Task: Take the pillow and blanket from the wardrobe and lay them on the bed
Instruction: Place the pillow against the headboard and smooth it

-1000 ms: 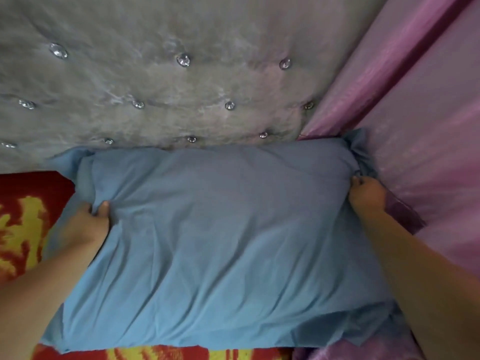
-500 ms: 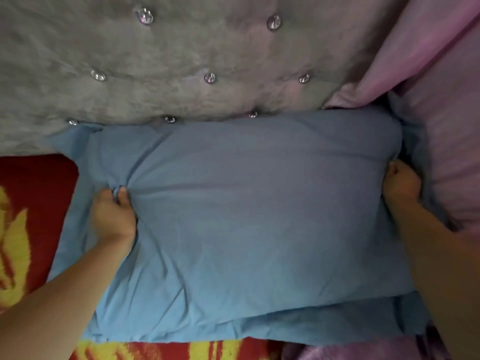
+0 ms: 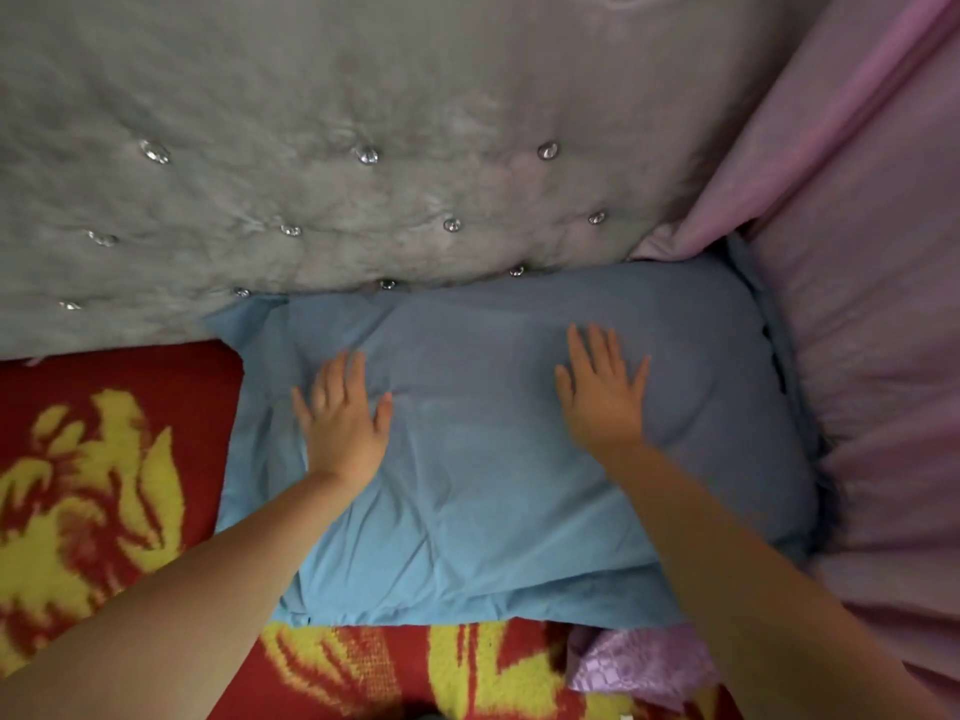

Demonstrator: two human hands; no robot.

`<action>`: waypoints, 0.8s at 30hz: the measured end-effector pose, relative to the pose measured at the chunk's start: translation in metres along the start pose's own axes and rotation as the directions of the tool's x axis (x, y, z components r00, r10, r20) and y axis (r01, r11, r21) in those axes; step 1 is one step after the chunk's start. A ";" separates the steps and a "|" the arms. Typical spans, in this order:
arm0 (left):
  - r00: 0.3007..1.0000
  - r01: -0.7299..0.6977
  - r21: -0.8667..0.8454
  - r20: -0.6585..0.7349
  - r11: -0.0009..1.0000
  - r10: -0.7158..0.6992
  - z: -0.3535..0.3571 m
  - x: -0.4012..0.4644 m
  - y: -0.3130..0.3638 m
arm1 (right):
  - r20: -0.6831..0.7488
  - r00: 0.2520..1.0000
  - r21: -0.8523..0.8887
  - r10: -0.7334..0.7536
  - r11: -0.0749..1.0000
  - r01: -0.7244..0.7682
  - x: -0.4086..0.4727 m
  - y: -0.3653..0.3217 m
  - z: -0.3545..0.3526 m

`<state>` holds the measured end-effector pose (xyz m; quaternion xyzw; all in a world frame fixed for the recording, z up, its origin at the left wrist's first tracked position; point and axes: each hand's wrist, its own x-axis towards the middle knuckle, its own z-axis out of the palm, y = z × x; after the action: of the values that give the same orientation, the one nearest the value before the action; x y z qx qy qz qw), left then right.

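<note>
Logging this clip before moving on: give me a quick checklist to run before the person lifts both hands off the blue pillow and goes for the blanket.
1. Pillow lying on the bed, on the red and yellow cover: ok.
2. Pillow's far edge up against the grey tufted headboard: ok.
3. Left hand free of fabric, flat and open on the pillow: ok.
4. Right hand free of fabric, flat and open on the pillow: ok.
5. Pillowcase smooth: not ok, creases show and loose case spreads at the near edge.
6. Blanket on the bed: cannot tell; the pink fabric at the right may be a curtain.
</note>
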<state>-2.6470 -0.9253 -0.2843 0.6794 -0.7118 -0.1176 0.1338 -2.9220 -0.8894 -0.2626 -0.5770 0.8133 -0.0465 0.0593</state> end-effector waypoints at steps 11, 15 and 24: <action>0.872 -0.476 -0.057 0.096 0.877 0.480 -0.176 0.074 0.015 | 0.213 0.966 -0.070 0.150 0.988 -0.138 -0.012 -0.141 -0.147; 0.790 -0.587 -0.052 0.182 0.808 0.585 -0.252 0.076 -0.019 | 0.221 0.942 -0.044 0.252 0.968 -0.248 -0.045 -0.198 -0.202; 0.556 -0.816 0.021 0.300 0.577 0.775 -0.343 0.080 0.028 | -0.011 0.908 0.037 0.419 0.907 -0.419 -0.105 -0.246 -0.291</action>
<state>-2.5568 -0.9989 0.0490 0.2697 -0.9597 -0.0747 0.0247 -2.7022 -0.8693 0.0653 -0.3874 0.9178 -0.0518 0.0698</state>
